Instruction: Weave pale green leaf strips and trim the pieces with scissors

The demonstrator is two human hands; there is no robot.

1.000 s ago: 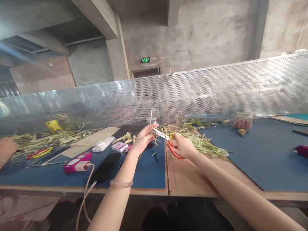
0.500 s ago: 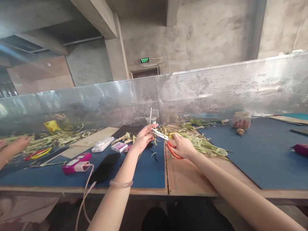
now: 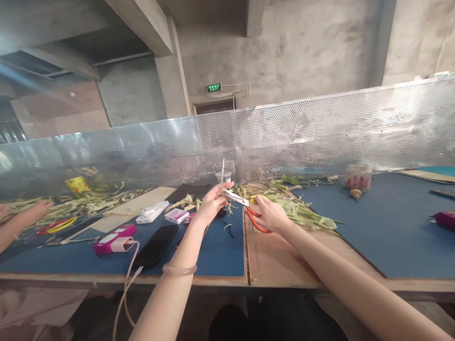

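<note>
From mid-view, we've got a flat black phone (image 3: 156, 246) at 8 o'clock, our left hand (image 3: 213, 202) at 7 (can't tell if that grip's pinching anything), silver-bladed, red-and-yellow-handled scissors (image 3: 237, 198) at 5, our right hand (image 3: 270, 214) at 4, grip wrapped round their handles.

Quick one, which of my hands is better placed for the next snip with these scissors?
Right, I'd say. Your right hand already grips the scissors by their handles, blades pointing toward your left hand. The left is at the blade tips, so it seems better suited to steadying.
</note>
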